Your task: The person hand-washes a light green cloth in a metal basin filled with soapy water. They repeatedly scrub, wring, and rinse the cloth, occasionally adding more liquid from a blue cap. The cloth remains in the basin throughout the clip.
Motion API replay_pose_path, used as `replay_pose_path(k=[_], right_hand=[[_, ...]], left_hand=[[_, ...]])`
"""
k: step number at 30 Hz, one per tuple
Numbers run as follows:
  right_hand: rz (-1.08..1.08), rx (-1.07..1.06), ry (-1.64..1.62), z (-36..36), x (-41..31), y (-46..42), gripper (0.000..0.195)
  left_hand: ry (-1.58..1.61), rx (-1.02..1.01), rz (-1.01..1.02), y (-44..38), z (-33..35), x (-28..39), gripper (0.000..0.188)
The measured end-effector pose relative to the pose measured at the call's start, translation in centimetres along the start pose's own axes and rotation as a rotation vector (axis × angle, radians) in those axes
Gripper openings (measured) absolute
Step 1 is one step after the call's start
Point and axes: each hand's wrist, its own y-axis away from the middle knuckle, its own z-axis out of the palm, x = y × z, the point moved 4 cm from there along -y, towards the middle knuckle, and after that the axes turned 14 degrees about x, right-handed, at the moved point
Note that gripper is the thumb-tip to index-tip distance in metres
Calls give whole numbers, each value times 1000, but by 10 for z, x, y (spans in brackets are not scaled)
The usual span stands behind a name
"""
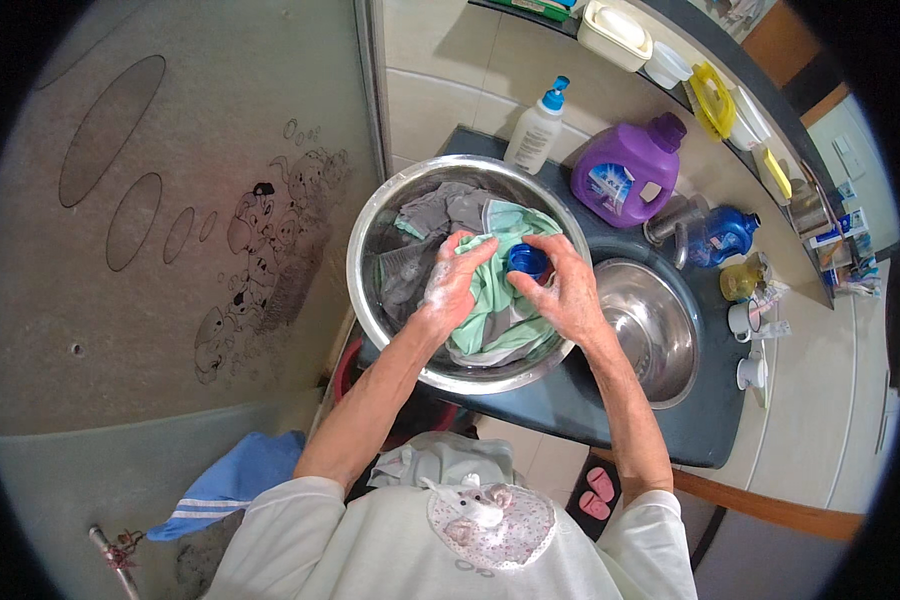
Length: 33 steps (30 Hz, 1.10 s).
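A large stainless steel basin (367,322) rests on the dark countertop, holding wet laundry. My left hand (450,281), streaked with suds, grips a fold of a mint-green and grey garment (487,300). Between the thumb and fingers of my right hand (566,289) is a small blue plastic cap (527,260), its hollow side facing up, just over the garment. Grey cloth (446,206) lies in the far part of the basin. Soapy water with foam shows around a dark mesh piece (405,277) at the left.
Behind the basin stand a white pump bottle (534,131) and a purple detergent jug (626,172). A steel sink (649,330) with a faucet is at the right, near a blue bottle (724,234). A wall shelf (675,94) carries soap boxes. Frosted glass (195,225) borders the left.
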Motion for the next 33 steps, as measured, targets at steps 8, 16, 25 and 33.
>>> replay_pose_path(k=[8,16,25,33], right_hand=[[-64,67,26,15,-2,10,46],[-153,108,33,24,-8,14,49],[-272,116,110,27,-22,16,52],[-299,109,172,27,-23,12,53]], left_hand=[[23,-64,-42,4,4,-5,16],[74,-69,4,-7,-3,-14,14],[224,-72,-180,12,17,2,25],[200,-82,-57,1,11,-7,24]])
